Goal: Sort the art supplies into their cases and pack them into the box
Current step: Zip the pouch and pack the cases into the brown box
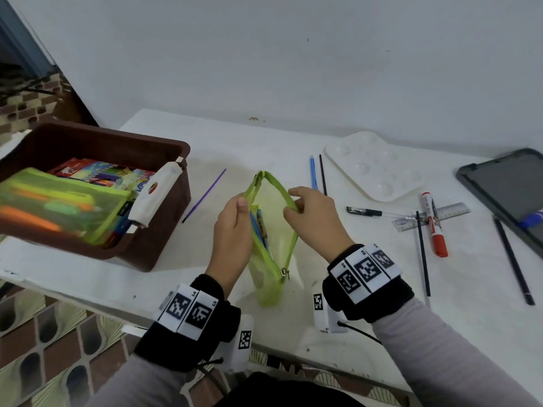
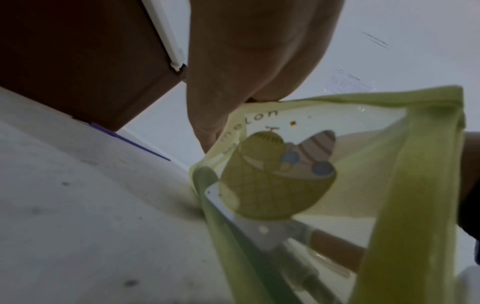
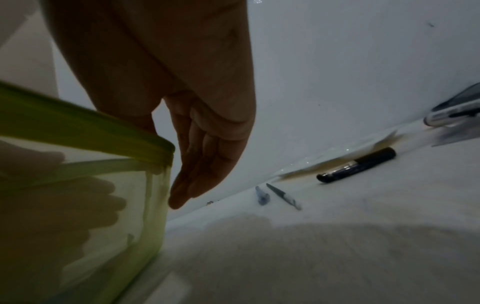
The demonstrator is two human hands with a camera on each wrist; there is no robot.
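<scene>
A green mesh pouch [image 1: 271, 239] stands on its edge on the white counter [image 1: 367, 289], just right of the brown box [image 1: 164, 201]. Its zipper is open and the mouth is spread wide. The left hand [image 1: 232, 230] grips the left lip of the mouth, thumb on top and fingers curled down the outside. The right hand [image 1: 314, 218] pinches the right lip between thumb and forefinger; in the right wrist view its other fingers [image 3: 197, 164] hang loose beside the pouch. A few crayons [image 1: 258, 227] stand inside against the left wall. The left wrist view shows a melon print [image 2: 275, 181] on the pouch side.

The box is open and holds another green pouch [image 1: 58, 207] with orange items, plus colourful packs [image 1: 111, 171] behind it; a white latch [image 1: 154, 198] hangs on its right rim. A purple stick [image 1: 204, 195] lies on the counter between box and pouch.

Right of the pouch lie a blue pen [image 1: 313, 171] and a thin black stick [image 1: 322, 174], then a white palette [image 1: 376, 168]. Further right are a black pen [image 1: 370, 212], a red marker [image 1: 434, 224] across a ruler [image 1: 452, 211], two dark pencils [image 1: 423, 254], and a tablet [image 1: 511, 189].
</scene>
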